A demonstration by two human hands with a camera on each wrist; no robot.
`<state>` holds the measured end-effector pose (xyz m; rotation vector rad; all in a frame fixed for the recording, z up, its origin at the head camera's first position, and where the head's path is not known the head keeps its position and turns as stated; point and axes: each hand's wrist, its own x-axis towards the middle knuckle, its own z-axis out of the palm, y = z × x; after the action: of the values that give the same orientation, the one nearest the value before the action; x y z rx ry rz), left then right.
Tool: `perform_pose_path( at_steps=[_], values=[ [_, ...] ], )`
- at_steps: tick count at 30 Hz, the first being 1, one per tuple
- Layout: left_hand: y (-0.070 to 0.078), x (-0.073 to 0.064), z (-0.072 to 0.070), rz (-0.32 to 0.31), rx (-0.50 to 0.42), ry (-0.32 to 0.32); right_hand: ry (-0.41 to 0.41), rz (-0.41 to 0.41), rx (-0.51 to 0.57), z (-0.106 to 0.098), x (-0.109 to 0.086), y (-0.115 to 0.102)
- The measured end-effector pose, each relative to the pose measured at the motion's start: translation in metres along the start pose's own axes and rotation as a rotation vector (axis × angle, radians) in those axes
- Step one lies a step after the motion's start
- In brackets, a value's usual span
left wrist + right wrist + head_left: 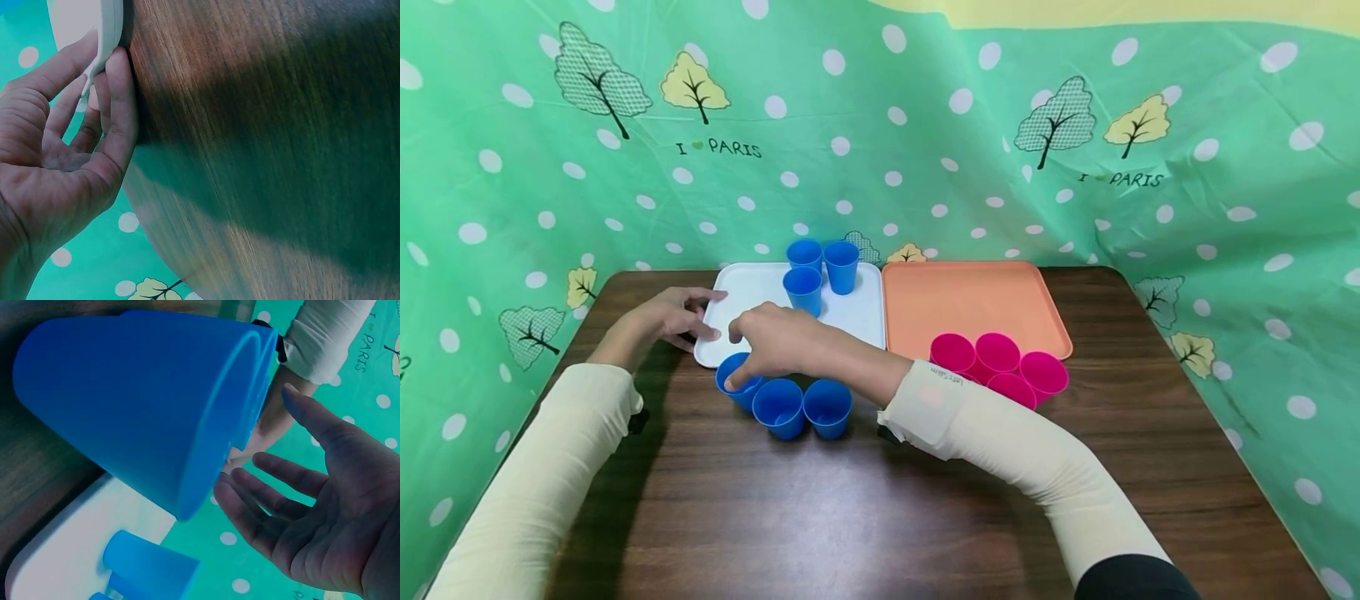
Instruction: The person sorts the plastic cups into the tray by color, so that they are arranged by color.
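Observation:
My left hand (672, 315) pinches the left rim of a white tray (748, 287); in the left wrist view the thumb lies on top and fingers press the rim from the side. My right hand (772, 337) reaches across to the left, over the leftmost of three blue cups (749, 397) in front of the tray. In the right wrist view its fingers (275, 500) are spread loosely beside the mouth of a large-looking blue cup (125, 400), not wrapped round it. Three more blue cups (842, 268) stand grouped at the back right of the white tray.
An orange tray (962, 296) adjoins the white one on the right. Several pink cups (1043, 377) stand at its front edge, partly hidden by the right forearm. Dark wooden table (760, 517) runs toward me, and a green dotted curtain (880, 125) hangs behind.

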<state>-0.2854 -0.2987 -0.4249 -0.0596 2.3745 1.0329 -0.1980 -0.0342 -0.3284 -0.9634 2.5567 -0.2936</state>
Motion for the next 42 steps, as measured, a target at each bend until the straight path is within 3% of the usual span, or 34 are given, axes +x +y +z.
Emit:
perform_pose_path(
  at_steps=[17,42],
  values=[
    [-0.003,0.003,-0.001,-0.008,-0.015,-0.006,-0.067,-0.051,-0.004,0.007,0.007,-0.002],
    [0.000,0.002,-0.002,0.001,-0.013,-0.012,-0.018,-0.065,0.020,0.004,0.008,0.000]
  ],
)
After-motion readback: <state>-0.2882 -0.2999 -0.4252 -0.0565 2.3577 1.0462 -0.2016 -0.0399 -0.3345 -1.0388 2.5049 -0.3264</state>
